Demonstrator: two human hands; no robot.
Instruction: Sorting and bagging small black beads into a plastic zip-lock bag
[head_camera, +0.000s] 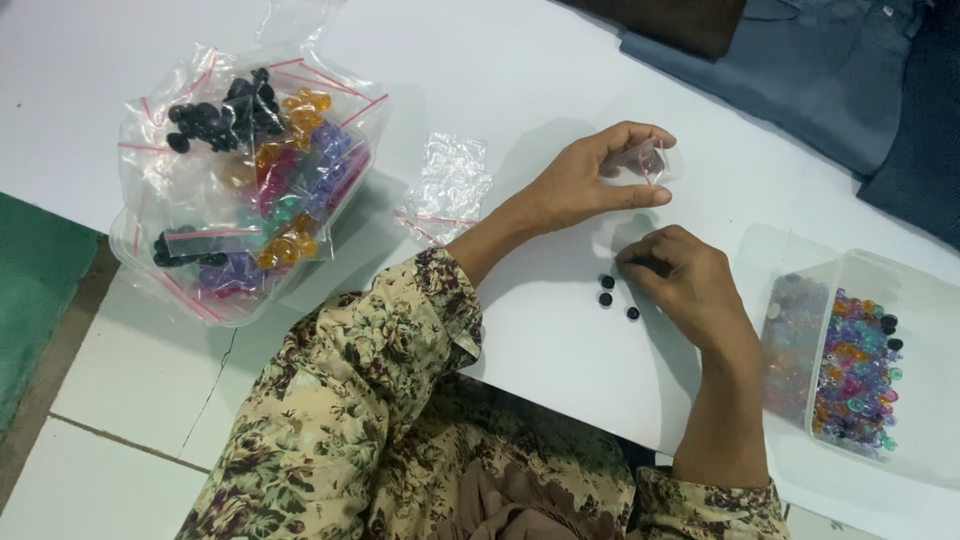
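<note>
Near the centre of the frame, the left hand (590, 180) pinched a small clear plastic zip bag (650, 160) open while the right hand (680, 275) closed on small black round beads (606, 290) on the white counter (540, 80), so dropping them in looked due.

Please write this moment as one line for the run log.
left hand: holds small clear bag | right hand: picking black beads on white table | bead tub at right
</note>
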